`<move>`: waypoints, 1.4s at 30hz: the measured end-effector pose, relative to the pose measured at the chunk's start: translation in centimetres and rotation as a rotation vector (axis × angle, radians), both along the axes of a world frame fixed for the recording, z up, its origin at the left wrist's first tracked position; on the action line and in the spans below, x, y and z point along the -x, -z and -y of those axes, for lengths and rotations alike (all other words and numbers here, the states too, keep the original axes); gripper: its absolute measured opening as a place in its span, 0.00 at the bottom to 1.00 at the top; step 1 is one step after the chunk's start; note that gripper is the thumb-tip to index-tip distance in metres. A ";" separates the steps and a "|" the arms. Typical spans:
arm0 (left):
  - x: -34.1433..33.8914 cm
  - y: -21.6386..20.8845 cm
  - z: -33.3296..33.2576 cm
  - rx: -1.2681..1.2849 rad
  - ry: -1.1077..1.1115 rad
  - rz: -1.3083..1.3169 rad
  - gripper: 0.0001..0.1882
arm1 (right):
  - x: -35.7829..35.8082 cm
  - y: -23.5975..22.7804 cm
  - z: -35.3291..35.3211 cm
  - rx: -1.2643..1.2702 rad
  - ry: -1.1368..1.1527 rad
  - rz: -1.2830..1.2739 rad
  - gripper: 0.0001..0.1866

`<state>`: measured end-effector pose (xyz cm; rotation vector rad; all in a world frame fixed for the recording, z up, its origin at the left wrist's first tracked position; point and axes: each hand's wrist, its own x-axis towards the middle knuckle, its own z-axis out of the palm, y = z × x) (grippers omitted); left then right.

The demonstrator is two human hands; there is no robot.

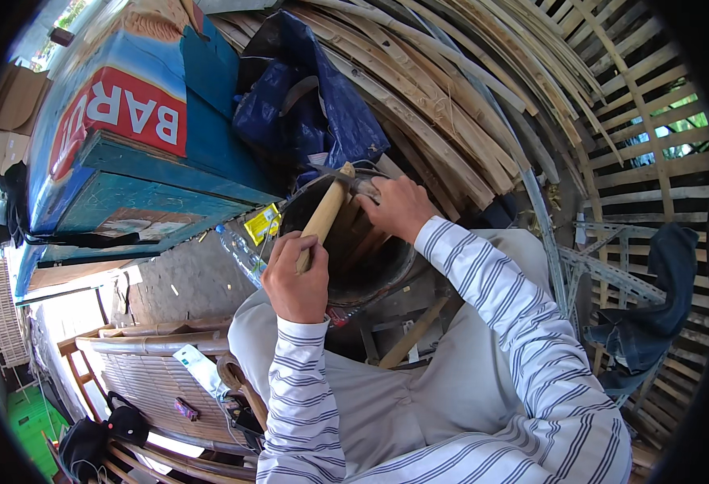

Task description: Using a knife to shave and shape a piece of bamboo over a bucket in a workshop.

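Note:
My left hand [296, 282] is closed around the lower end of a pale, smooth wooden stick [325, 214], which slants up and away over a dark round tub [407, 262] between my knees. In my right hand [400, 208] is a knife, gripped with the fingers wrapped round its handle. The knife's blade [354, 182] lies across the stick near its far end and points left. Several pieces of wood [362, 242] show inside the tub, partly hidden by my hands and the stick.
Long wooden strips [427, 89] are stacked at the far side. A blue plastic bag [338, 121] lies beyond the tub, and a blue wooden cabinet [153, 189] stands left. A clear bottle [240, 254] and yellow packet [262, 224] are close to the tub. A bamboo bench [145, 375] is lower left.

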<state>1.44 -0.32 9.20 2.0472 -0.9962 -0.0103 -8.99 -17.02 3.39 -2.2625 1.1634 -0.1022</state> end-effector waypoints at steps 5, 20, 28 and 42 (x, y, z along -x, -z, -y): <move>0.2 -0.1 0.2 -0.009 -0.020 -0.018 0.06 | 0.7 1.0 1.6 -0.118 0.032 0.054 0.20; -0.3 0.5 -0.1 -0.008 0.097 0.083 0.07 | 0.7 1.2 1.8 -0.022 0.062 0.013 0.19; -0.2 0.4 -0.1 0.003 0.094 0.080 0.07 | 0.5 1.2 1.0 -0.039 0.056 0.102 0.20; 0.1 0.1 0.1 -0.046 0.047 0.010 0.07 | 0.6 2.5 1.6 -0.090 0.083 0.027 0.20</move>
